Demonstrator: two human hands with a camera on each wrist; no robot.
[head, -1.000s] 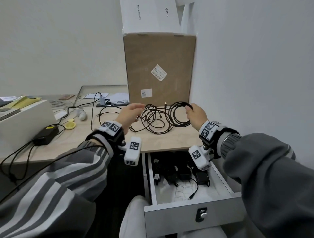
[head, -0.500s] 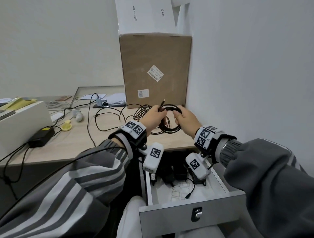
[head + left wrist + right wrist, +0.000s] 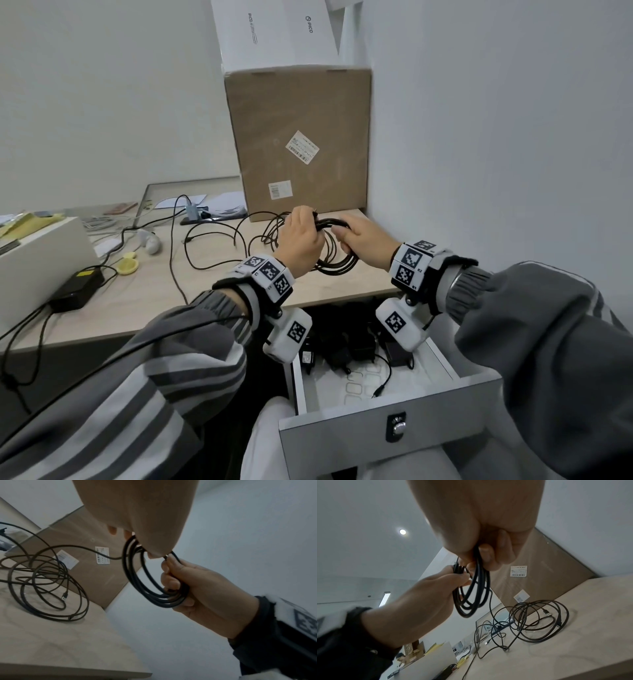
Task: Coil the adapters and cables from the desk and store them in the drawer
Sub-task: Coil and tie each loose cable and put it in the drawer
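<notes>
A black cable wound into a small coil (image 3: 337, 269) hangs just above the desk's right end. My left hand (image 3: 308, 221) pinches the top of the coil (image 3: 137, 574) between thumb and fingers. My right hand (image 3: 346, 234) grips the same coil (image 3: 471, 595) from the right, fingers curled round its strands. One strand trails left from the coil to a loose pile of black cable (image 3: 42, 581) lying on the desk (image 3: 144, 301). Below the desk edge the white drawer (image 3: 390, 442) stands open, with several black adapters (image 3: 346, 346) at its back.
A tall cardboard box (image 3: 298, 137) stands behind the hands against the right wall. More loose cables (image 3: 212, 250), a black power brick (image 3: 77, 289), a yellow item (image 3: 127, 265) and a white box (image 3: 41, 253) lie to the left.
My left hand has moved right from the loose cables onto the coil. Both hands have come close together and raised the coil off the desk.
</notes>
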